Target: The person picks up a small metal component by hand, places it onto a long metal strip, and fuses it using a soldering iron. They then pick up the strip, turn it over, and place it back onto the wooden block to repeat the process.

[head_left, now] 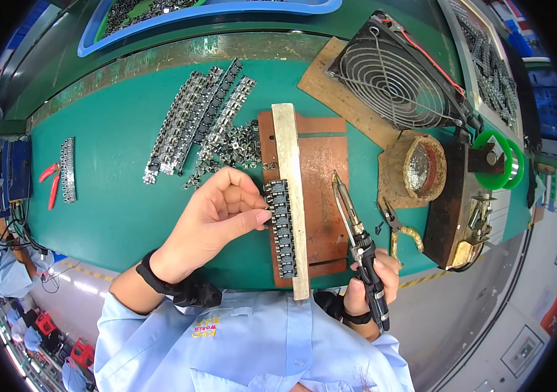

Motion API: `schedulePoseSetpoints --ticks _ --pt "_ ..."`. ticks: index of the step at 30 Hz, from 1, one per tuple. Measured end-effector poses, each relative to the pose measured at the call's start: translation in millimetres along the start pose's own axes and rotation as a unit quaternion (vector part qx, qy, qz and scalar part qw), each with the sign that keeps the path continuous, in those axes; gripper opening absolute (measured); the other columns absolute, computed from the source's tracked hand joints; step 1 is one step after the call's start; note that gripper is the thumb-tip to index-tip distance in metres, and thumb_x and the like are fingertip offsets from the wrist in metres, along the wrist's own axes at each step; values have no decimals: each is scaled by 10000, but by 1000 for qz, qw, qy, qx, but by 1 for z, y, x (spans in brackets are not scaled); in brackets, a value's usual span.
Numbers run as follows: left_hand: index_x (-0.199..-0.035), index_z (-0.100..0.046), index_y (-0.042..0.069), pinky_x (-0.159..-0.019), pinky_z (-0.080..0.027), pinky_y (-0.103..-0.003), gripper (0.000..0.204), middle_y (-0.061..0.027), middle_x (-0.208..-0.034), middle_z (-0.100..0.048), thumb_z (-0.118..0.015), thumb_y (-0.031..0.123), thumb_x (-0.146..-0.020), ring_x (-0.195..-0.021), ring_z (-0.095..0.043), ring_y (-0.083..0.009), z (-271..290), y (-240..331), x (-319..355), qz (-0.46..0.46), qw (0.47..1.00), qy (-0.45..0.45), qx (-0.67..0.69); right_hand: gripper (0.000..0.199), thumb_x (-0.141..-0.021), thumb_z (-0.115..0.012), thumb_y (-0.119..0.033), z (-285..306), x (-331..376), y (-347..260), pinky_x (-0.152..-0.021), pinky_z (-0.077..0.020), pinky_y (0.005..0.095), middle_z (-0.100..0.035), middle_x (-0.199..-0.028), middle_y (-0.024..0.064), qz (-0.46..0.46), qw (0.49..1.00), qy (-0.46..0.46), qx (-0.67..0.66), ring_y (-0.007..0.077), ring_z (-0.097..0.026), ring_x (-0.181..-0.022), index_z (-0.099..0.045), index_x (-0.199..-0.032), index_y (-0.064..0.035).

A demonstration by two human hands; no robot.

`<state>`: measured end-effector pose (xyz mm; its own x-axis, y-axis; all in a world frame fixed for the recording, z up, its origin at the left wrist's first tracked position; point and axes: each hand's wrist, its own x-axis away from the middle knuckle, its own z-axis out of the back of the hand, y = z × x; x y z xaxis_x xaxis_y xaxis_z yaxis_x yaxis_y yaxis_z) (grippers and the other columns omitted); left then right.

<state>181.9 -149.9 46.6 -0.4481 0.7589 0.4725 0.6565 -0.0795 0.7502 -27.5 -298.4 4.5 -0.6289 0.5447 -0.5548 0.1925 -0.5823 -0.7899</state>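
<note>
My right hand [374,284] grips a black-handled soldering iron [364,251]. Its metal tip, with a thin tube alongside, points up over the brown board [324,196]. My left hand [223,215] is closed in a pinch at the left edge of a row of black electronic components [282,228]; whatever sits between thumb and fingers is too small to make out. The row lies along a pale metal bar [287,144], which rests lengthwise on the brown board. Just beyond my left hand is a heap of small metal clips [236,147].
Several component strips [193,121] lie at the back left, red-handled pliers [53,183] at far left. On the right are a fan [396,78], a round crusted pot [416,166], yellow-handled pliers [399,228] and a green solder spool [495,160]. A blue tray [206,18] stands at the back.
</note>
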Motion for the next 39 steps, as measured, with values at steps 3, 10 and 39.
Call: schedulePoseSetpoints --ticks 3,10,39 --pt "-867 -510 23 -699 -441 -204 107 -14 -843 -570 -593 3 -801 -783 -545 -70 3 1 0 -4 999 -8 -49 379 -710 -685 -160 0 0 0 -501 -404 328 -516 -760 140 -1 1000 1 -5 225 -489 -573 -504 -995 13" --pt "-882 -518 17 -694 -437 -201 98 -11 -838 -569 -586 18 -812 -772 -541 -67 4 0 0 -19 998 -15 -64 382 -705 -691 -159 1 -1 -1 -507 -406 333 -521 -754 146 0 1000 -5 -1 230 -491 -574 -507 -994 11" --pt "-1021 -419 41 -700 -441 -219 276 -36 -849 -564 -577 -18 -803 -774 -546 -96 7 4 -6 11 998 -36 -42 412 -669 -715 -141 8 -10 -9 -517 -397 319 -533 -761 126 -28 998 -38 -50 221 -494 -580 -522 -1005 -2"
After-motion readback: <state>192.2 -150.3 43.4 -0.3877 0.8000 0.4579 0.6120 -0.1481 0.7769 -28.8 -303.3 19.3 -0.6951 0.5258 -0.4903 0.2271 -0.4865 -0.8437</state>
